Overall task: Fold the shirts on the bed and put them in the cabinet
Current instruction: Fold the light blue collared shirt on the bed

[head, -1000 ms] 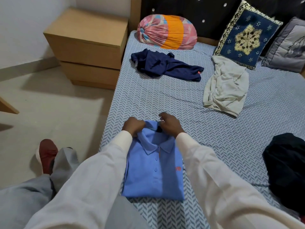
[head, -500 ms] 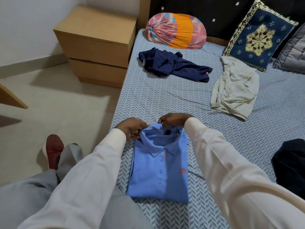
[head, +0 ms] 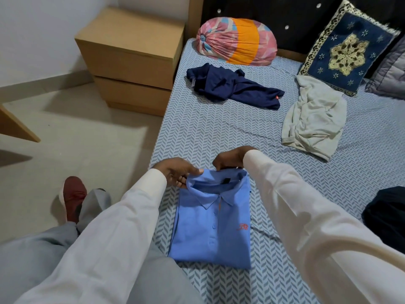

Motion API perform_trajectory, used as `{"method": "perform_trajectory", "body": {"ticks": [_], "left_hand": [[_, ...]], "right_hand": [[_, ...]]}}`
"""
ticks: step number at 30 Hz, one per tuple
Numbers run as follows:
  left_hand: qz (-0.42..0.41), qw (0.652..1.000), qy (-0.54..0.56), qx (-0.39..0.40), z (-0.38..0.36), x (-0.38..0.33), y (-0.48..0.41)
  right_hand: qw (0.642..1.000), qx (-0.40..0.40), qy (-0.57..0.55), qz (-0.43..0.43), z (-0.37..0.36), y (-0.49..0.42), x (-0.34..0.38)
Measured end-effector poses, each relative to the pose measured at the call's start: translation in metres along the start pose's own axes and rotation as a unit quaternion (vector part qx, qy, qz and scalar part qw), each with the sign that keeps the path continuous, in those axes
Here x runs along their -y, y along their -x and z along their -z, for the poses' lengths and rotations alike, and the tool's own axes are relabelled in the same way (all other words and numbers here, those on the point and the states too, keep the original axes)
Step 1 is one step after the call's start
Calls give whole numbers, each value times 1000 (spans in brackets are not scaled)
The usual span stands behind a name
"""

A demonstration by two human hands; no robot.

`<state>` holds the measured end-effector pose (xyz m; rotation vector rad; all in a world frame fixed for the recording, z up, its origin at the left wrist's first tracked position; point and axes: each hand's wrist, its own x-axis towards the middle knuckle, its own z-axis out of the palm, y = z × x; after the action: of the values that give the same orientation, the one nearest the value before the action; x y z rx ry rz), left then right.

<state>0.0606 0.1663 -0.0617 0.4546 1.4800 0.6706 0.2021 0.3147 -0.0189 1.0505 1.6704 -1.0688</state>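
A light blue polo shirt (head: 211, 229) lies folded into a rectangle near the bed's left edge, buttons and an orange logo facing up. My left hand (head: 175, 171) pinches the left end of its collar, and my right hand (head: 230, 160) pinches the collar's back right, lifting it slightly. Farther up the bed lie a crumpled navy shirt (head: 232, 88) and a rumpled cream shirt (head: 313, 119). A dark garment (head: 388, 216) sits at the right edge, partly cut off.
The bed (head: 197, 132) has a blue chevron sheet. A wooden two-drawer cabinet (head: 131, 60) stands left of the headboard. A pink and orange bolster (head: 236, 41), a navy embroidered cushion (head: 344, 47) and a grey pillow (head: 392, 71) line the head. My red shoe (head: 73, 196) rests on the floor.
Both hands have shifted from pressing on the collar to pinching its ends and raising it a little. The view has drifted left.
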Motion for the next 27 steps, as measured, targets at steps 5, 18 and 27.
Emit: {"method": "perform_trajectory", "body": {"ticks": [5,18,27], "left_hand": [[-5,996,61,-62,-2,7,-2],[-175,842,-444,-251,-19,6,-22],[-192,768,-565,-232,-23,-7,-14]], "right_hand": [[993,-88,-76,38,12,-28,-23],[939,-324,33,107,-11,-24,-75],[897,-438,22,49,-30,-28,-90]]}}
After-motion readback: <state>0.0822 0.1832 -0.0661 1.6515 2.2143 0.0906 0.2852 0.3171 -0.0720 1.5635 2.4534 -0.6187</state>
